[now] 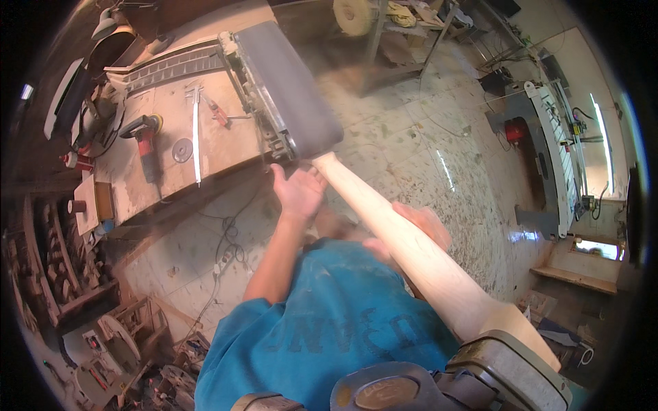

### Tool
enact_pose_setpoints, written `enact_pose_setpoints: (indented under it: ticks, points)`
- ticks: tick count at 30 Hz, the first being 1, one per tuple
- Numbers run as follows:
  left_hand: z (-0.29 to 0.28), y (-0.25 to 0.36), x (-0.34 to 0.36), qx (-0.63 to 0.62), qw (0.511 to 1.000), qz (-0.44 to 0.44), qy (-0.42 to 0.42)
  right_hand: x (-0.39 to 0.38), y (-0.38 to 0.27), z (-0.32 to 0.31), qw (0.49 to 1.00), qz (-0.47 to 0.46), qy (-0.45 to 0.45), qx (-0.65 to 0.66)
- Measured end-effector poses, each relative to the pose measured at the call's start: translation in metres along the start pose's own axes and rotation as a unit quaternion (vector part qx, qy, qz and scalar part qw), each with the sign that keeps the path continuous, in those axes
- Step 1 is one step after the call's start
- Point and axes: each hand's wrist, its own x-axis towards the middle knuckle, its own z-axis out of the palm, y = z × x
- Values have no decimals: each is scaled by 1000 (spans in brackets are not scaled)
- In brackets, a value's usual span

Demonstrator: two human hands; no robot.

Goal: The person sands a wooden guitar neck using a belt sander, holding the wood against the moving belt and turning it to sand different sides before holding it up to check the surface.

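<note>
A long pale wooden table leg [391, 229] runs slantwise in front of my body. Its narrow, flared end is against or just beside the rounded front of a belt sander [301, 89]; I cannot tell whether they touch. The thick, squared end is at the lower right, partly behind dark gear at the bottom of the view. My right hand [426, 225] wraps round the middle of the leg. Beside the narrow end, my left hand [299, 192] is palm up with its thumb spread. Its fingertips reach toward the leg, and contact there is unclear.
Left of the sander, a workbench [226, 147] carries a red-and-black angle grinder [146, 147], a disc [182, 150] and a caliper [195, 99]. A cable [229, 236] lies loose on the dusty floor. A large machine [548, 157] stands at the right.
</note>
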Motion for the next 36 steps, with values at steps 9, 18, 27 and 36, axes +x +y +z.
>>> enact_pose_setpoints:
  ticks: [9,18,27,36]
  points:
    - [4,6,-3,-3,1000,-2,-18,8,-4,3,999,29,-27,33]
    - [-10,14,9,-39,999,4,-2,8,2,25,999,30,9,31]
    - [-11,17,10,-22,1000,4,21,17,0,31,1000,18,15,10]
    - [-10,18,12,-21,1000,2,15,42,-9,17,995,-43,-75,-58]
